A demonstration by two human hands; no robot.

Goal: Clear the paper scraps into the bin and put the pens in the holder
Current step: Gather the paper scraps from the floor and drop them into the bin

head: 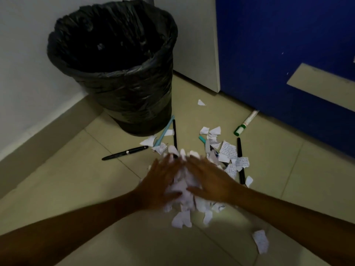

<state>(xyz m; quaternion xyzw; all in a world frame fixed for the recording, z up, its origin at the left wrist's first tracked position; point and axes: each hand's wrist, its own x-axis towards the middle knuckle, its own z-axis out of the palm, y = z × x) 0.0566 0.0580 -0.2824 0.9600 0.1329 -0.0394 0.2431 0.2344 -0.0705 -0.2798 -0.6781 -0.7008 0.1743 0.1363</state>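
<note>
A heap of torn white paper scraps sits pressed between my left hand and my right hand, palms facing each other just above the tiled floor. More scraps lie loose to the right and below. The bin, lined with a black bag, stands behind the heap at the upper left. Pens lie scattered on the floor: a black pen to the left, a light blue pen against the bin's base, a black marker to the right, and a green-capped marker by the blue panel. No holder is in view.
A white wall and skirting run along the left. A blue panel and a pale cabinet side close off the right and back. A single scrap lies apart at the lower right, another near the cabinet.
</note>
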